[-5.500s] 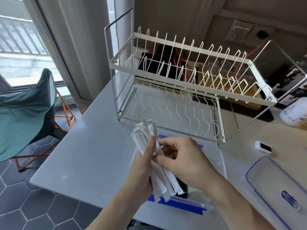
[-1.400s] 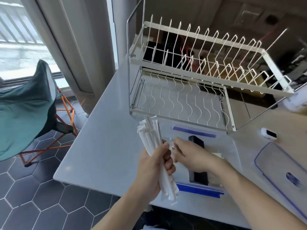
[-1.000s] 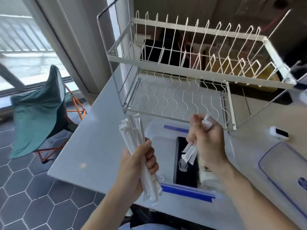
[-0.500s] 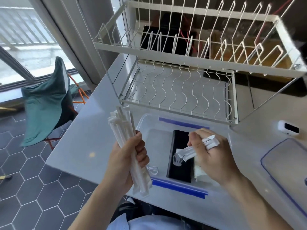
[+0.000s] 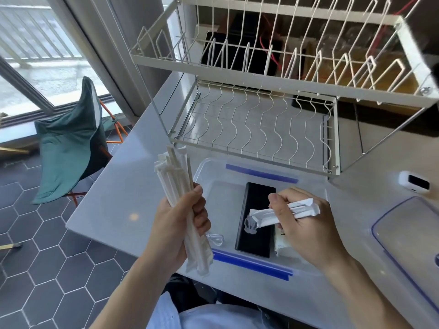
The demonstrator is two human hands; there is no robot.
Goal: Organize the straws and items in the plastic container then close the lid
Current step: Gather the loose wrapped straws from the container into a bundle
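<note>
You are gripping the straws (image 5: 177, 198) upright in your left hand (image 5: 175, 231), at nine o'clock of the container (image 5: 204, 167); your right hand (image 5: 306, 224) is pinching a short bundle (image 5: 282, 211) above it. Paper-wrapped, they look light and crushable, so hold mid-length.

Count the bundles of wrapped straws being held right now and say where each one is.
2. A long bundle stands upright in the left hand; a shorter bundle lies crosswise in the right hand, above the plastic container. Loose straws may be hidden.
</note>
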